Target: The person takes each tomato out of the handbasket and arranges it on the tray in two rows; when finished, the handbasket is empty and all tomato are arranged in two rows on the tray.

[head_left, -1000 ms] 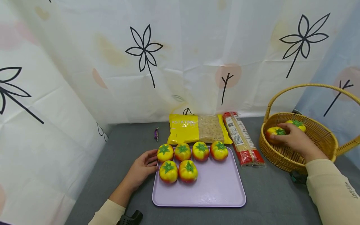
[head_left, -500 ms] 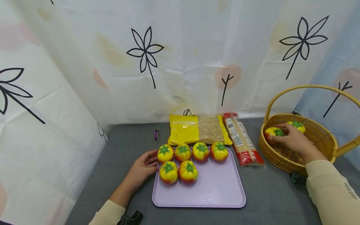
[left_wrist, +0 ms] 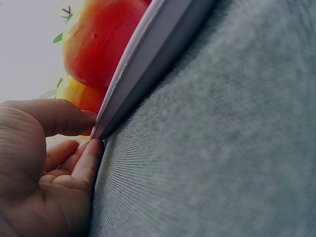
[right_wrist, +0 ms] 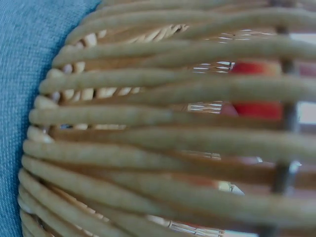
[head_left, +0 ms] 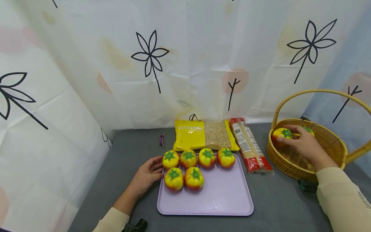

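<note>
My left hand (head_left: 148,175) is at the left edge of the lilac tray (head_left: 223,196). In the left wrist view its thumb and a finger pinch the tray's rim (left_wrist: 129,59). On the tray, several yellow-red toy tomatoes (head_left: 194,178) with green star-shaped tops stand in a back row and a shorter front row at left. My right hand (head_left: 307,146) reaches into the wicker basket (head_left: 290,166) and grips a toy tomato (head_left: 279,137) by the basket's left inner wall. Another toy tomato (head_left: 309,130) is partly hidden behind that hand. In the right wrist view, the basket's weave (right_wrist: 148,113) covers the hand.
Behind the tray lies a yellow bag of pasta (head_left: 189,135). A red-ended noodle packet (head_left: 250,146) lies between tray and basket. A small purple wrapped sweet (head_left: 161,140) is at the back left. The basket's tall handle (head_left: 313,91) arches above my right hand.
My right hand has shifted the toy tomato slightly back and left inside the basket. My left hand stays at the tray's edge, and the head view tilts slightly upward.
</note>
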Tool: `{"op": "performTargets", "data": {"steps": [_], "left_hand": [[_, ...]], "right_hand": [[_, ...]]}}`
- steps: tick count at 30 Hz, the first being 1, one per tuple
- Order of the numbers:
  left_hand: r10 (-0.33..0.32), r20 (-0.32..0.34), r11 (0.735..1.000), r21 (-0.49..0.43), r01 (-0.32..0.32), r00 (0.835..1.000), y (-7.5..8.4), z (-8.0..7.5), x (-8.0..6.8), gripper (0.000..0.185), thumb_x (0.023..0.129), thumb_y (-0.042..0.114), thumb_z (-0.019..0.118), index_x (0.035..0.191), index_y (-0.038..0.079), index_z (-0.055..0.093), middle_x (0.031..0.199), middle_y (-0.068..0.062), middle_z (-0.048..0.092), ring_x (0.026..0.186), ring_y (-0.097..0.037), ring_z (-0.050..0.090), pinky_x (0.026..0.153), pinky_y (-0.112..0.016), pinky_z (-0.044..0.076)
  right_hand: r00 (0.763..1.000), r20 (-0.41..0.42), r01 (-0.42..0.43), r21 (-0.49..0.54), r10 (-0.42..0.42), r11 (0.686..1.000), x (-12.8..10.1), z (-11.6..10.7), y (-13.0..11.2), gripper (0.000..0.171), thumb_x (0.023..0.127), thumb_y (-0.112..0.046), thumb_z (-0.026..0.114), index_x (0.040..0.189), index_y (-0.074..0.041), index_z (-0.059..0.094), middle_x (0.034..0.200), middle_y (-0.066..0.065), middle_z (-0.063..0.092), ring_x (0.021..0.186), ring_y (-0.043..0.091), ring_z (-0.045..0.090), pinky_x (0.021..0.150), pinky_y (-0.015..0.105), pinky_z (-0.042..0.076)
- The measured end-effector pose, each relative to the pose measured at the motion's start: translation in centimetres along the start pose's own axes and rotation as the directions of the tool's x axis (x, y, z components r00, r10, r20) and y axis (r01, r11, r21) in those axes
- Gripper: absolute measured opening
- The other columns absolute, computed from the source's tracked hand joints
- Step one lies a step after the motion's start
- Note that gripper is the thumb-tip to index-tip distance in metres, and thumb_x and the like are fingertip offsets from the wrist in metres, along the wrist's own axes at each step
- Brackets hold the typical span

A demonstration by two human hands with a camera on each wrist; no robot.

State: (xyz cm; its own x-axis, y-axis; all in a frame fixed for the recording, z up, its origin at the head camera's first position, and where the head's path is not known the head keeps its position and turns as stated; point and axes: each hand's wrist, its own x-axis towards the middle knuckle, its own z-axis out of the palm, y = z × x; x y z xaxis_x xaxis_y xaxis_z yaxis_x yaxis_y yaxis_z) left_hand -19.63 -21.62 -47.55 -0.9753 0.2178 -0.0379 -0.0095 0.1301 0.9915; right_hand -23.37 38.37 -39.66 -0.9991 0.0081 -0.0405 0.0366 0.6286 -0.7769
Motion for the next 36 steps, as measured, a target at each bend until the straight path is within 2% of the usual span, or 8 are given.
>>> {"op": "performTargets", "data": {"steps": [3,10,18,20,25,31,33,36], "left_hand": [[-0.005,-0.008,1.000,-0.003,0.005,1.000,0.1,0.1,0.0,0.072,0.094,-0.009,0.074,0.159,-0.007,0.044,0.161,-0.025,0.047,0.144,-0.040,0.052,0.112,-0.037,0.049],[0.013,0.002,1.000,0.000,-0.013,1.000,0.0,0.2,0.0,0.073,0.093,-0.010,0.074,0.159,-0.010,0.043,0.160,-0.028,0.047,0.143,-0.043,0.052,0.112,-0.038,0.050],[0.025,0.011,1.000,0.005,-0.025,1.000,-0.4,0.2,0.2,0.073,0.093,-0.009,0.074,0.159,-0.009,0.042,0.161,-0.028,0.046,0.144,-0.042,0.051,0.112,-0.036,0.050],[0.025,0.009,1.000,0.008,-0.025,1.000,-0.4,0.2,0.2,0.073,0.093,-0.009,0.074,0.159,-0.009,0.043,0.161,-0.028,0.046,0.144,-0.042,0.051,0.112,-0.035,0.050],[0.016,0.007,1.000,-0.001,-0.016,1.000,-0.4,0.1,0.1,0.073,0.093,-0.009,0.074,0.159,-0.009,0.042,0.161,-0.028,0.046,0.145,-0.042,0.051,0.112,-0.036,0.050],[0.013,0.010,1.000,-0.005,-0.013,1.000,-0.5,0.0,0.1,0.073,0.094,-0.009,0.074,0.159,-0.009,0.042,0.162,-0.028,0.045,0.145,-0.042,0.050,0.112,-0.035,0.050],[0.014,0.012,1.000,-0.007,-0.014,1.000,-0.5,0.0,0.1,0.073,0.094,-0.009,0.074,0.160,-0.009,0.042,0.162,-0.028,0.045,0.145,-0.042,0.050,0.112,-0.035,0.050],[0.015,0.012,1.000,-0.008,-0.015,1.000,-0.5,0.0,0.1,0.074,0.093,-0.009,0.074,0.160,-0.009,0.042,0.161,-0.028,0.045,0.145,-0.042,0.051,0.111,-0.035,0.050]], "right_hand": [[1.000,-0.020,0.007,0.026,-0.006,1.000,-0.2,-0.1,-0.4,0.090,0.107,-0.047,0.069,0.165,0.008,0.027,0.152,0.039,0.035,0.132,0.059,0.043,0.072,0.014,0.051],[0.998,-0.041,0.041,0.062,-0.038,0.997,-0.6,0.0,-1.3,0.088,0.107,-0.043,0.070,0.165,0.008,0.028,0.151,0.036,0.037,0.127,0.050,0.047,0.074,0.016,0.057],[0.994,-0.058,0.099,0.047,-0.096,0.994,-1.3,-0.1,-2.6,0.077,0.108,-0.039,0.071,0.163,0.003,0.036,0.149,0.028,0.043,0.123,0.039,0.052,0.077,0.021,0.060],[0.992,-0.056,0.115,0.040,-0.113,0.993,-1.5,0.0,-3.1,0.077,0.108,-0.039,0.071,0.163,0.001,0.037,0.151,0.027,0.041,0.124,0.041,0.051,0.076,0.019,0.059],[0.991,-0.041,0.129,0.005,-0.129,0.992,-2.2,0.5,-4.4,0.081,0.107,-0.042,0.072,0.166,-0.001,0.035,0.155,0.032,0.038,0.133,0.058,0.043,0.073,0.013,0.051],[0.987,-0.016,0.159,-0.005,-0.159,0.987,-3.1,1.7,-6.0,0.083,0.106,-0.042,0.073,0.168,-0.003,0.033,0.154,0.031,0.042,0.134,0.057,0.045,0.077,0.011,0.051],[0.984,-0.001,0.176,0.001,-0.176,0.984,-3.4,2.3,-6.4,0.082,0.107,-0.039,0.073,0.168,-0.003,0.033,0.155,0.031,0.041,0.136,0.057,0.043,0.082,0.017,0.054],[0.981,0.017,0.195,-0.007,-0.195,0.981,-3.8,3.3,-7.0,0.081,0.106,-0.036,0.074,0.167,-0.003,0.034,0.158,0.031,0.039,0.141,0.059,0.039,0.094,0.037,0.057]]}}
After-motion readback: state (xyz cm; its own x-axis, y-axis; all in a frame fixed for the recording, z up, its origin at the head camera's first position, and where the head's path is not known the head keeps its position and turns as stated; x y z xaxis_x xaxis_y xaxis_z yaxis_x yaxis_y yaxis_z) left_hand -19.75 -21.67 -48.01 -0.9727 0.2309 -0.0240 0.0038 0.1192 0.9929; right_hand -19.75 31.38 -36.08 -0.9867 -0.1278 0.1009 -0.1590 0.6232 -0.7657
